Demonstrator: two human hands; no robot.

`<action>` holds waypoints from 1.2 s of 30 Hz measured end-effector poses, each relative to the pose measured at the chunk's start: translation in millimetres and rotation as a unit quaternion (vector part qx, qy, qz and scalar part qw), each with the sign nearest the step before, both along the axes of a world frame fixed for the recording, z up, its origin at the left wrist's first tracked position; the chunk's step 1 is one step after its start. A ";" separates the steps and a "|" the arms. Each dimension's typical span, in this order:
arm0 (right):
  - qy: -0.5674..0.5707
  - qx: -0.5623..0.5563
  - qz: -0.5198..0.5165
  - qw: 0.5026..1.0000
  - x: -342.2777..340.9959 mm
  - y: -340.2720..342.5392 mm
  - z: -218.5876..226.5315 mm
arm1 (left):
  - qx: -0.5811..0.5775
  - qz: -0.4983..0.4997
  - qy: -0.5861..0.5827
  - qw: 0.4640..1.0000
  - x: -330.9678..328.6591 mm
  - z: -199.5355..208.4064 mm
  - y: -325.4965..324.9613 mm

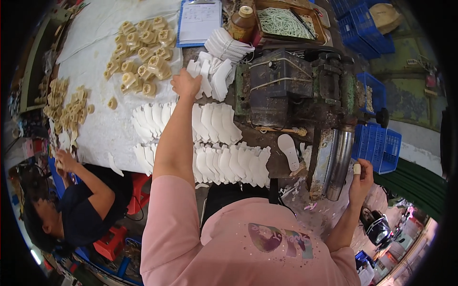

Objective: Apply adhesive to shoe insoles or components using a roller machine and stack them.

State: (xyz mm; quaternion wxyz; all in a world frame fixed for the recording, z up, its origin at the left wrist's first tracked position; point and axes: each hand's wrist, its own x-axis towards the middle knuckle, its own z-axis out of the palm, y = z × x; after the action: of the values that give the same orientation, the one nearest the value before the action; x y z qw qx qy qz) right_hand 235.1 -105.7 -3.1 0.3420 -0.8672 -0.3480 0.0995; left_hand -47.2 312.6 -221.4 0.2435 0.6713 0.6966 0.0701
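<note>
1. I see my left hand (185,83) stretched out over the middle of the tabletop (102,131), fingers closed on a white curved piece (194,68) at the edge of a loose heap of white pieces (217,76).
2. That heap lies just beside the dark metal machine (286,86), which stands toward the right edge of the tabletop.
3. My right hand (361,177) is off the right edge, raised beside the machine's steel cylinder (339,164). Its fingers are curled narrow; a pale wrap sits on one fingertip (357,168). I cannot tell whether it holds anything.
4. Two overlapping rows of white pieces (224,164) run across the near part of the tabletop, one behind the other.
5. One white sole-shaped piece (288,151) lies on the machine's bed.
6. Tan moulded blocks (143,52) are heaped toward the far left corner.
7. A blue clipboard (199,21) rests at the far edge.
8. Another person's hand (64,159) works at the left edge.
</note>
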 end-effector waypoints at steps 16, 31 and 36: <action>-0.072 -0.051 -0.023 0.996 -14.6 19.6 -4.8 | -0.058 0.048 -0.434 0.898 -22.5 23.5 3.4; -0.106 -0.058 -0.019 0.992 -16.9 14.6 -1.0 | -0.137 0.077 -0.415 0.896 -19.5 12.5 -1.7; -0.131 -0.082 -0.017 0.988 -15.0 11.2 -3.6 | -0.116 0.016 -0.490 0.864 1.6 41.1 -17.1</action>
State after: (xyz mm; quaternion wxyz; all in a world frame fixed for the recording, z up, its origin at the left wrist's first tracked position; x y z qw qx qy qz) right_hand 220.1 -94.5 -6.7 0.2231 -0.9036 -0.3655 0.0067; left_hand -45.5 295.5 -180.4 0.6283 0.5059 0.5017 0.3124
